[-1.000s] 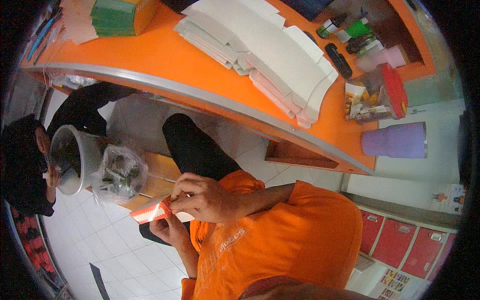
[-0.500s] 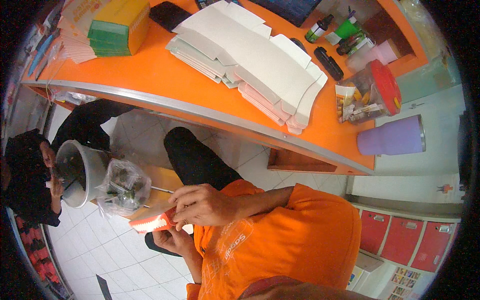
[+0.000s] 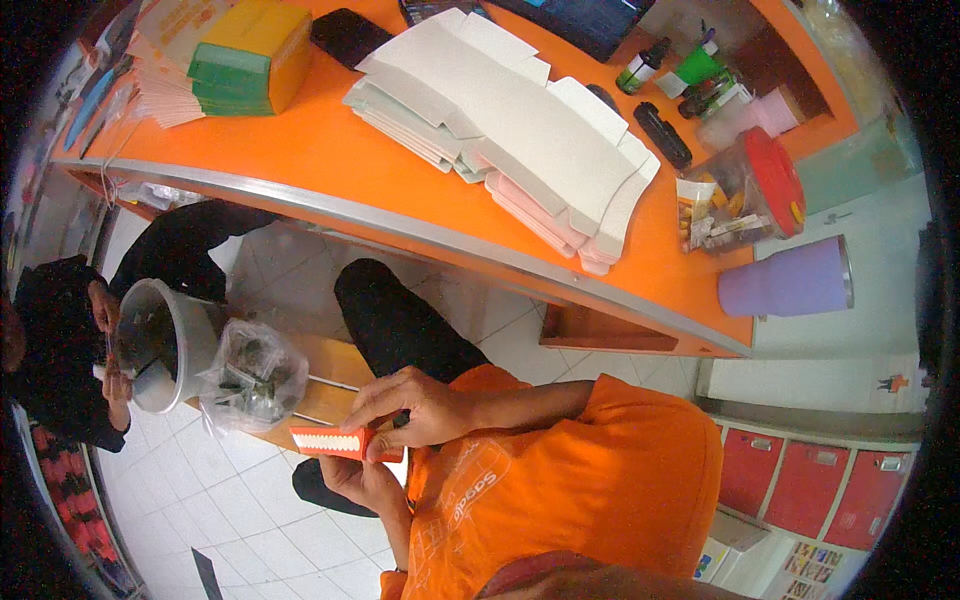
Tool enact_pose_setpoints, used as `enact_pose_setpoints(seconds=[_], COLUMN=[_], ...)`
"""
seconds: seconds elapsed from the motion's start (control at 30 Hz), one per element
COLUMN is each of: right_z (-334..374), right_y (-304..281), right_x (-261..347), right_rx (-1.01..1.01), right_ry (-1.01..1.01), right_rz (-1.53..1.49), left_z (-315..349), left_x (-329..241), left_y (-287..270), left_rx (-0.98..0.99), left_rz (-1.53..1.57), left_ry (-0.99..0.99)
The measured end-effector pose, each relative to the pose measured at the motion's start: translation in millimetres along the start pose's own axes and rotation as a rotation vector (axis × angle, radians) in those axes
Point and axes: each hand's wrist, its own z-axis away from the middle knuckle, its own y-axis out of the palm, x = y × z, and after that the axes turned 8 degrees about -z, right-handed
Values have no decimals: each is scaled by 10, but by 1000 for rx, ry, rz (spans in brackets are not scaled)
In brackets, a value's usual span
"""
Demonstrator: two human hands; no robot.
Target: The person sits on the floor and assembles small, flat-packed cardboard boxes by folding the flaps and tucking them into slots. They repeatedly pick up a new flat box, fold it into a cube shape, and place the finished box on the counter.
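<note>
Both of my hands are closed on a small red carton (image 3: 330,441) with a white scalloped band along its long side, held in front of my orange shirt. My right hand (image 3: 415,408) has fingers curled over its near end, with the thumb against it. Below, my left hand (image 3: 365,484) grips the carton from underneath, and its fingers are partly hidden. Just beyond the carton, a clear plastic bag (image 3: 255,378) with dark and green contents rests on a wooden bench (image 3: 325,358).
An orange counter (image 3: 330,150) holds a stack of flat white cartons (image 3: 520,110), a yellow-green box (image 3: 250,60), a red-lidded jar (image 3: 745,190) and a purple tumbler (image 3: 790,277). At the left, another person in black (image 3: 60,350) sits by a white bucket (image 3: 165,345). Red lockers (image 3: 805,470) stand at right.
The red carton has turned and shifted slightly right, bringing its scalloped band more fully into view. My right fingers have shifted on its end, and the whole view has moved a little.
</note>
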Motion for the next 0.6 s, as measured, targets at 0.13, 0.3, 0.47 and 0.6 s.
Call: enact_pose_setpoints(seconds=[0.13, 0.3, 0.47, 0.6], right_z=[-25, -11, 16, -77], right_y=[73, 42, -121, -193], right_x=[-81, -95, -460, -388], right_rx=[9, 63, -209, -246], right_ry=[-21, 392, 223, 245], right_rz=[-45, -96, -24, -100], left_z=[93, -11, -226, -550], left_x=[122, -120, -248, -137], left_y=[-136, -108, -819, -578], left_rx=[183, 413, 639, 144], left_rz=[-167, -404, -335, -386], left_ry=[-73, 49, -156, 112])
